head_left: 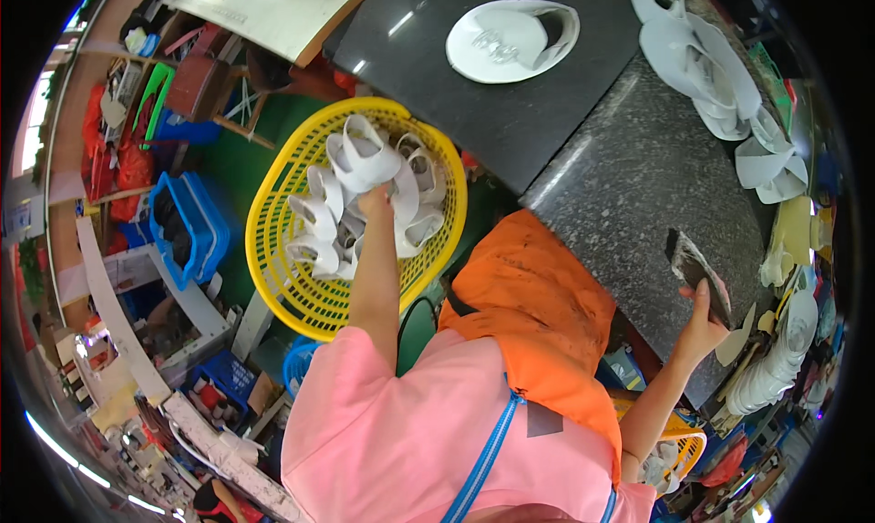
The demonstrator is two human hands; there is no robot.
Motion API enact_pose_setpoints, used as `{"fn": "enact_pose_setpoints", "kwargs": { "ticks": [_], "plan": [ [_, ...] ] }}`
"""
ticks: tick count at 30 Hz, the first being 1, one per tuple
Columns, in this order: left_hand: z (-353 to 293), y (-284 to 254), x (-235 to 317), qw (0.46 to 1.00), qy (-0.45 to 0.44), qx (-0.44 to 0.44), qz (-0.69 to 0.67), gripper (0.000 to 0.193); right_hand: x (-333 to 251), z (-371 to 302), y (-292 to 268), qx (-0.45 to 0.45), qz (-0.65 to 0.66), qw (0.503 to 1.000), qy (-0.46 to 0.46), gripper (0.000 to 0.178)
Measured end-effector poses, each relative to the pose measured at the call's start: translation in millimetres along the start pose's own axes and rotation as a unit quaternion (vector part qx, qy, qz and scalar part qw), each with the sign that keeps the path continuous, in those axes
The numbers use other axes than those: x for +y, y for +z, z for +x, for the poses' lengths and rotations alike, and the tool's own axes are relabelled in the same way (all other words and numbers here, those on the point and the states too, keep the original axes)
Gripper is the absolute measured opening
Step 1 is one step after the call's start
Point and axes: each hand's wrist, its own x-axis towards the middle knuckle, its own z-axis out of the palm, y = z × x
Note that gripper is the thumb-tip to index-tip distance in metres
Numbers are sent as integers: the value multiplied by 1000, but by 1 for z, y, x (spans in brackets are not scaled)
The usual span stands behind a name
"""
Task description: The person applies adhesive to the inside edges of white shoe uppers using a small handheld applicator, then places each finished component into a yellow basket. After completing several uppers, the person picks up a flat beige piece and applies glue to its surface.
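My left hand (375,202) reaches into a yellow plastic basket (266,236) and grips a white open-toed sandal (365,161) by its lower end. More white sandals (314,218) lie piled in the basket, under and around the held one. Over at the right, my right hand (700,323) is closed round a dark, flat, oblong piece with a whitish, worn-looking edge (702,272); its kind is unclear. That piece is above or against the speckled dark stone tabletop (629,213).
A white sandal (512,42) lies on the black work surface (428,54). A row of white sandals (702,63) lines the far right edge, with stacked white pieces (775,359) below. Blue bins (191,231) stand left of the basket. An orange apron (533,313) covers my front.
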Motion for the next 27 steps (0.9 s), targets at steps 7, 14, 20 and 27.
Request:
{"fn": "enact_pose_setpoints", "kwargs": {
  "ticks": [7, 14, 20, 27],
  "plan": [
    [-172, 19, 147, 669, 735, -85, 76, 38, -8, 10, 4, -23, 61, 998, 14, 18],
    [-254, 88, 273, 260, 797, -318, 443, 86, -10, 16, -16, -13, 67, 998, 18, 15],
    [-279, 98, 301, 134, 825, -306, 457, 25, 37, 78, -129, 223, -91, 969, 50, 21],
    [-363, 121, 258, 328, 862, -316, 223, 13, 123, 205, -232, 252, -353, 898, -73, 34]
  ]
}}
